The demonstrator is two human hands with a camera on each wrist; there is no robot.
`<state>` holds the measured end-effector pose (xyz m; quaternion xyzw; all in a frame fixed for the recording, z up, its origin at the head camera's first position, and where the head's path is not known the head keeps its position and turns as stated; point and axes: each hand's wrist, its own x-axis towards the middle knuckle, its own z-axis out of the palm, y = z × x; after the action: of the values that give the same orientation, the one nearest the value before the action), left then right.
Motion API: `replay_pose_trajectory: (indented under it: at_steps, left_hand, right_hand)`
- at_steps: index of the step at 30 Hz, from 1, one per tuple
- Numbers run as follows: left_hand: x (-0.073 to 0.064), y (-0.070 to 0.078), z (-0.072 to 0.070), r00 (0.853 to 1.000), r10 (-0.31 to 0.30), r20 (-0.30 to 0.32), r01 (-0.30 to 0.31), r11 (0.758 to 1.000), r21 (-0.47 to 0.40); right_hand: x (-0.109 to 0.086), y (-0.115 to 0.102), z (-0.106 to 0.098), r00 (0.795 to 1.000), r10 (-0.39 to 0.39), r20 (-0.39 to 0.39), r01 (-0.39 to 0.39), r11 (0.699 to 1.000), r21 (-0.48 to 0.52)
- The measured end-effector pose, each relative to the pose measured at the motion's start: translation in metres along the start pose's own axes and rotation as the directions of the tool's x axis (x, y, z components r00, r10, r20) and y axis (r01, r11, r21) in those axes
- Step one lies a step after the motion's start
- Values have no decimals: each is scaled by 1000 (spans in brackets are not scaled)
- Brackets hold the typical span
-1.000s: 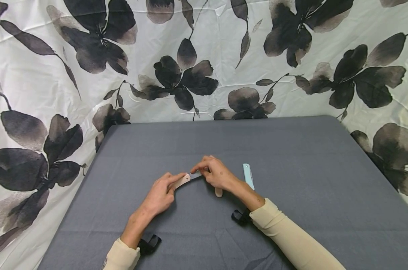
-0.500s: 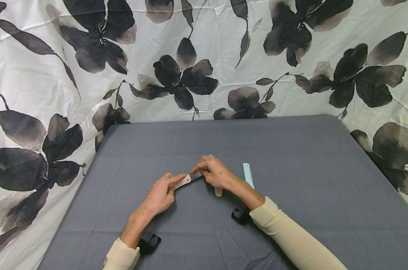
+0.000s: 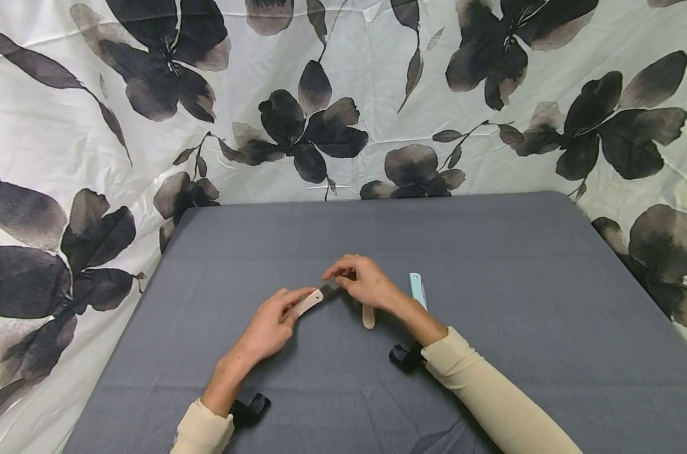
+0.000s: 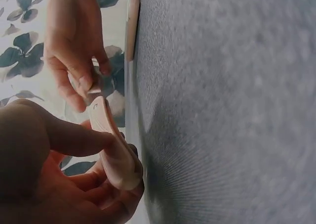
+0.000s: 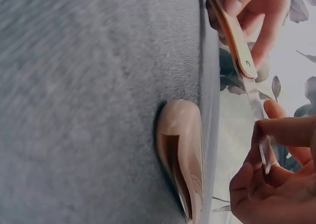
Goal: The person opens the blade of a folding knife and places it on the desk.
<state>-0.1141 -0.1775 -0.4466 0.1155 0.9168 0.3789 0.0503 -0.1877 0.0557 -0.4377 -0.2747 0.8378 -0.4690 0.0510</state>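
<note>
My left hand holds the pale pink handle of an unfolded folding razor between thumb and fingers. Its metal blade extends from the pivot toward my right hand, whose thumb and fingers pinch it near the far end. Part of the blade is hidden behind those fingers. In the left wrist view, the pink handle is tilted and held off the cloth. Below my right hand a beige folded razor lies on the table, partly hidden in the head view.
A light blue folded razor lies beyond my right forearm. Grey cloth covers the table, and a floral curtain hangs behind its far edge. Black camera mounts sit at both wrists.
My right hand has risen slightly and its fingers have shifted on the blade. The pink handle has moved up a little with my left hand. The beige and blue razors stay put.
</note>
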Motion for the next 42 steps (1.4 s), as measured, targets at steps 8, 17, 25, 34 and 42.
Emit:
replay_pose_trajectory:
  at_steps: [8,17,25,34,42]
  left_hand:
    - [-4,2,3,999,-4,38,11,982,-186]
    - [-8,3,5,996,62,71,-45,976,-215]
    - [-11,2,6,983,141,114,-123,981,-151]
    - [-12,4,6,980,152,126,-137,983,-120]
    - [-10,6,4,983,140,121,-130,987,-92]
  right_hand:
    - [5,4,-2,996,82,-32,-72,969,235]
    - [12,1,5,984,168,-63,-132,916,379]
    - [18,0,13,968,242,-64,-197,895,401]
    - [21,-3,17,940,333,-71,-283,880,381]
    - [28,-4,20,934,351,-72,-298,872,388]
